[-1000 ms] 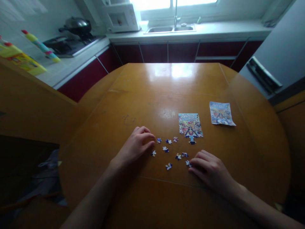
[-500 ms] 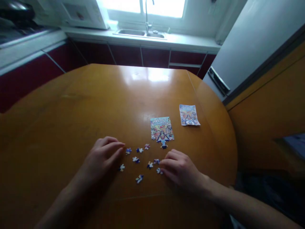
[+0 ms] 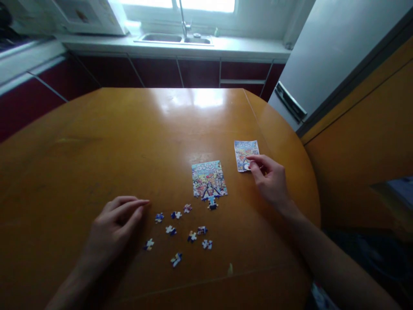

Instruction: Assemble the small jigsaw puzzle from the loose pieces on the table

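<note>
My left hand [image 3: 112,221] rests on the table left of the loose pieces, fingers stretched out and nothing in them. Over the lower right part of a small printed picture sheet [image 3: 242,150] is my right hand [image 3: 269,176]. Its thumb and forefinger tips are close together, and whether they pinch the sheet or anything else I cannot make out. A partly joined jigsaw puzzle [image 3: 209,178] lies left of the sheet, with a joined puzzle piece [image 3: 212,203] jutting from its lower edge. Several loose puzzle pieces [image 3: 192,236] are scattered below it, between my hands.
Everything lies on a large wooden table [image 3: 135,142] with a rounded right edge. Beyond it stand a counter with a sink [image 3: 161,38] and dark red cabinets [image 3: 155,71]. A fridge [image 3: 306,56] is at the right. A small yellowish bit [image 3: 230,270] lies near the table's front.
My right hand has left the loose pieces and moved up and right to the picture sheet. The view has shifted a little; the left hand stays beside the pieces, slightly farther from them.
</note>
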### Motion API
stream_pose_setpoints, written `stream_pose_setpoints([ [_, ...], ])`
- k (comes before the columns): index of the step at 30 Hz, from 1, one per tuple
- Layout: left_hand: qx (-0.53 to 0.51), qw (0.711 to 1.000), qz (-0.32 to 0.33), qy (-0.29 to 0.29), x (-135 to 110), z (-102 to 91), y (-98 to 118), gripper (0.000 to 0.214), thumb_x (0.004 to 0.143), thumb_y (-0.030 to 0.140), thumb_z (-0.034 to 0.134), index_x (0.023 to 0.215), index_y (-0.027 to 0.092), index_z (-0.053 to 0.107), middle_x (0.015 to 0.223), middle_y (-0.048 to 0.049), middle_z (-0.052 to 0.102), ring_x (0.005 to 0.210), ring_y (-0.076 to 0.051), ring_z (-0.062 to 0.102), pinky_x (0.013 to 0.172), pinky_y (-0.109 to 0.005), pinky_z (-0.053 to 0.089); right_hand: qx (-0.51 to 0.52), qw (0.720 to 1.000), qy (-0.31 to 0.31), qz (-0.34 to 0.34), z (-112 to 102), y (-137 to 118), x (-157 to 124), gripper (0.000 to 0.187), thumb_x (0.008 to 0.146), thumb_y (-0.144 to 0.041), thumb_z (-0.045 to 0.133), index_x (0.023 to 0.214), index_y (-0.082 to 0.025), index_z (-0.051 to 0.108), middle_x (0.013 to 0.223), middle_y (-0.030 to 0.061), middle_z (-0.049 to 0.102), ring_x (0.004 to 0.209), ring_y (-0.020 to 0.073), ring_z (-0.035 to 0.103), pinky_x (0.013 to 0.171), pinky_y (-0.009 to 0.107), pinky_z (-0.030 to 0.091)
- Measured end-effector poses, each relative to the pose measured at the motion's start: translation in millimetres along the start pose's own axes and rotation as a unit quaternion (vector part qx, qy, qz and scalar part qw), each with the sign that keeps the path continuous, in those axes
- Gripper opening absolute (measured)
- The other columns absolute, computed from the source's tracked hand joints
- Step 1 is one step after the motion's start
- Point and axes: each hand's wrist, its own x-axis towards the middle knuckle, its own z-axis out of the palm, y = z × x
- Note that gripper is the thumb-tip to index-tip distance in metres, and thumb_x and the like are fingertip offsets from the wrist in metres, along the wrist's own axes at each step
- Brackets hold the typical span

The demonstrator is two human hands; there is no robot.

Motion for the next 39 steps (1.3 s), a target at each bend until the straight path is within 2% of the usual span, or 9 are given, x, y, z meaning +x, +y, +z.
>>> stream_pose_setpoints([
  [4,-0.009,1.0,-0.002,0.002,-2,3.5,0,0.023,0.091,0.049,0.061,0.1,0.032,0.073,0.11,0.0008,0.063,0.101,-0.025,0.063,0.089,-0.04,0.053,-0.003,0.999,-0.035,0.006,3,6,-8,0.022,0.093,-0.027,0.056,0.104,-0.02,0.074,0.1,0.007,0.075,0.075,0.0167,0.065,0.066,0.031,0.052],
  [7,-0.016,1.0,0.016,-0.004,-5,6.8,0,0.022,0.091,0.047,0.063,0.1,0.031,0.074,0.111,-0.0012,0.063,0.099,-0.024,0.062,0.088,-0.038,0.054,-0.003,0.999,-0.038,0.007,4,8,-6,0.022,0.093,-0.028,0.057,0.105,-0.02,0.074,0.102,0.0076,0.076,0.079,0.0179,0.067,0.068,0.032,0.053],
  [15,-0.007,0.998,0.054,-0.022,-9,6.9,6,0.017,0.091,0.041,0.067,0.1,0.029,0.075,0.11,-0.0033,0.062,0.099,-0.022,0.061,0.087,-0.036,0.055,-0.028,0.998,-0.047,0.001,5,12,-9,0.018,0.092,-0.027,0.06,0.101,-0.022,0.075,0.095,0.0061,0.076,0.078,0.0189,0.068,0.066,0.032,0.053],
  [28,-0.004,0.998,0.065,-0.026,-10,3.9,8,0.015,0.092,0.037,0.066,0.099,0.029,0.076,0.111,-0.0044,0.06,0.102,-0.022,0.059,0.091,-0.038,0.053,-0.046,0.998,-0.034,-0.012,5,17,-10,0.018,0.091,-0.027,0.06,0.1,-0.024,0.075,0.096,0.0061,0.076,0.082,0.021,0.07,0.07,0.036,0.055],
  [39,-0.002,0.994,0.079,-0.074,-8,-1.0,12,0.016,0.092,0.038,0.066,0.096,0.028,0.076,0.11,-0.005,0.062,0.106,-0.024,0.057,0.094,-0.042,0.051,-0.048,0.998,-0.038,-0.006,6,16,-10,0.017,0.09,-0.027,0.061,0.098,-0.024,0.076,0.093,0.0061,0.076,0.078,0.0201,0.069,0.068,0.034,0.055],
])
